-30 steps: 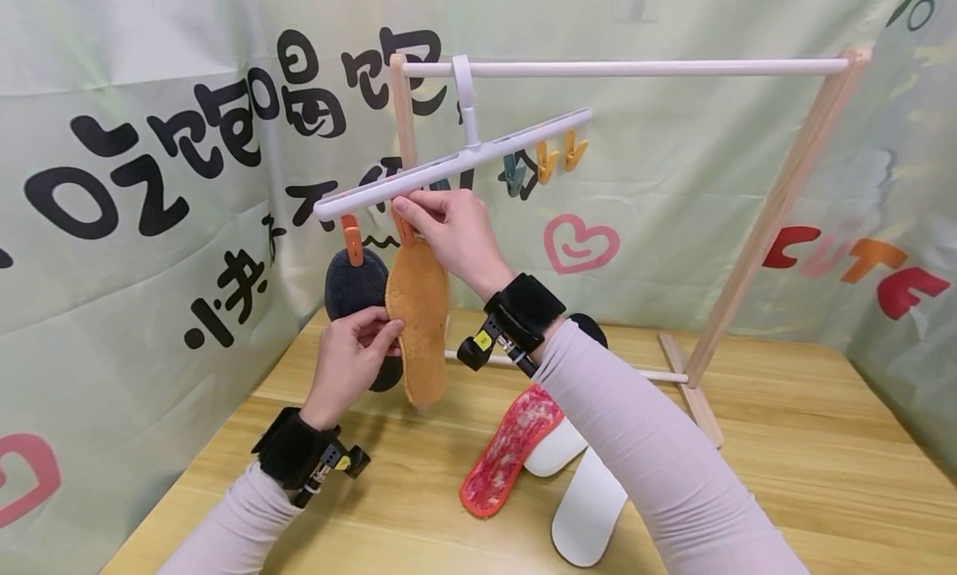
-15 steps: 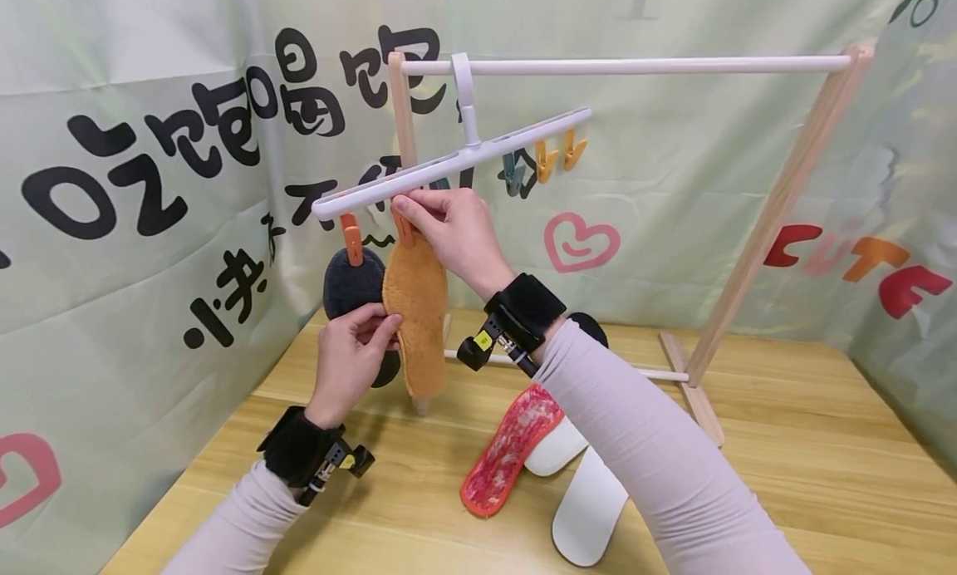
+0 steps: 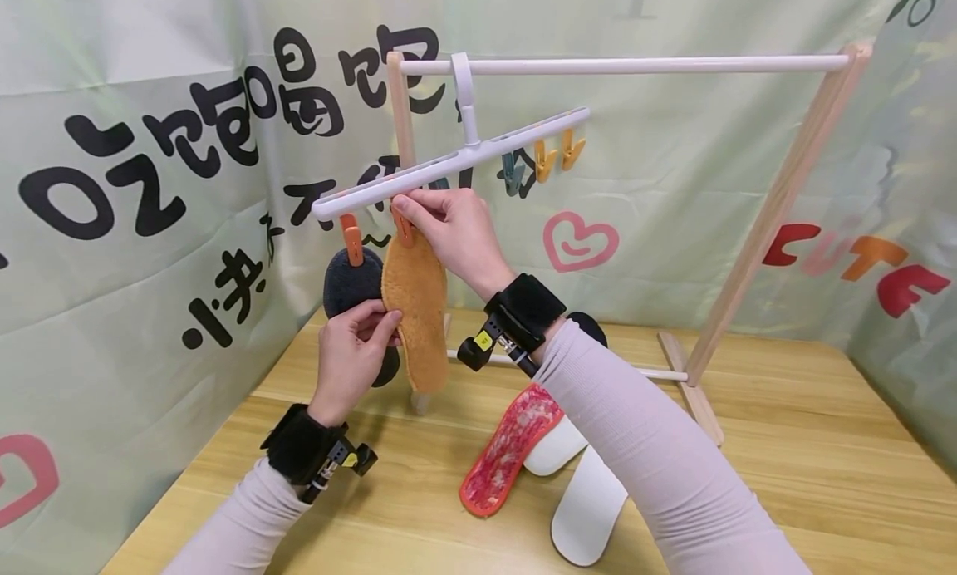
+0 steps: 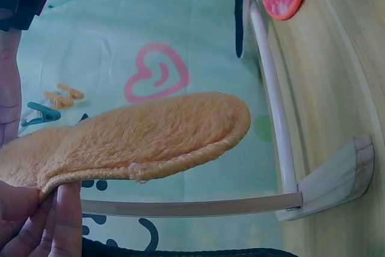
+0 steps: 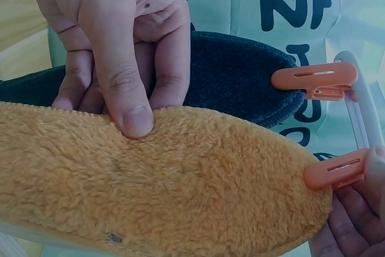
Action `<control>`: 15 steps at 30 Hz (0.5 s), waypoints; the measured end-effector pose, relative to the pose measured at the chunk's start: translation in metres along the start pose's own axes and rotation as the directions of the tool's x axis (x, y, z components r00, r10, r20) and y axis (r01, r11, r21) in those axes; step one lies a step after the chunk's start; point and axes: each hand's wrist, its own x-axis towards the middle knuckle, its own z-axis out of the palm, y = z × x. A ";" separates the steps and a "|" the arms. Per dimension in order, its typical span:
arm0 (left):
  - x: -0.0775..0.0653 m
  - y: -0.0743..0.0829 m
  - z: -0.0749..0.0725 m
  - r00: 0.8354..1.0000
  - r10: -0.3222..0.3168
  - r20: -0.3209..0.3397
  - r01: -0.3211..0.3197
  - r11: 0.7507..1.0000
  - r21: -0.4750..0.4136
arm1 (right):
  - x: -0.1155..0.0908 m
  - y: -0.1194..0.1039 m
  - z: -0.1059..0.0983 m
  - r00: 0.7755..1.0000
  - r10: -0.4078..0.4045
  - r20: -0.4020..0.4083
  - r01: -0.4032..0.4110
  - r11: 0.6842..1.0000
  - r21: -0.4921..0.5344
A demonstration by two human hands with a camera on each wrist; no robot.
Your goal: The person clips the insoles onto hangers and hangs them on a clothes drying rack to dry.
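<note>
My left hand [image 3: 347, 355] pinches the left edge of a fuzzy orange insole [image 3: 420, 317] between thumb and fingers. An orange clip [image 5: 335, 170] grips that insole's top end, and my right hand [image 3: 465, 238] pinches the clip just under the white hanger [image 3: 523, 135]. The hanger hangs tilted, its left end lower. Beside the orange insole, a dark insole [image 3: 348, 280] hangs from another orange clip [image 3: 353, 241]; my left hand partly hides it. In the left wrist view the orange insole's lower end sticks out free.
A rack with a white top rail [image 3: 635, 65] and wooden legs [image 3: 777, 218] carries the hanger. Teal [image 3: 512, 174] and yellow clips [image 3: 546, 162] hang on the hanger's right half. Below my right arm lie a red-patterned insole [image 3: 501, 467] and a white insole [image 3: 586, 513] on the table.
The orange insole's lower end has swung slightly up, and my left hand has risen a little with it. My right hand stays at the clip.
</note>
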 end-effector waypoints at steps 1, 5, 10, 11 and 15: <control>0.000 0.000 0.000 1.000 0.002 -0.003 -0.002 1.000 -0.004 | 0.000 0.000 0.000 1.000 -0.001 -0.001 0.001 1.000 -0.001; 0.001 0.001 0.000 1.000 0.014 -0.015 -0.014 1.000 -0.004 | -0.001 -0.001 -0.001 1.000 -0.004 -0.003 0.004 1.000 0.001; 0.002 0.002 0.002 1.000 0.016 -0.012 -0.016 1.000 -0.011 | -0.001 0.000 -0.002 1.000 0.009 0.004 -0.009 1.000 0.006; 0.002 0.002 0.002 1.000 0.014 -0.009 -0.014 1.000 -0.013 | -0.002 0.000 -0.002 1.000 0.014 0.008 -0.014 1.000 0.009; 0.002 0.002 0.003 1.000 -0.002 0.004 0.002 1.000 -0.021 | -0.004 0.001 -0.002 0.999 0.042 0.027 -0.042 0.999 0.031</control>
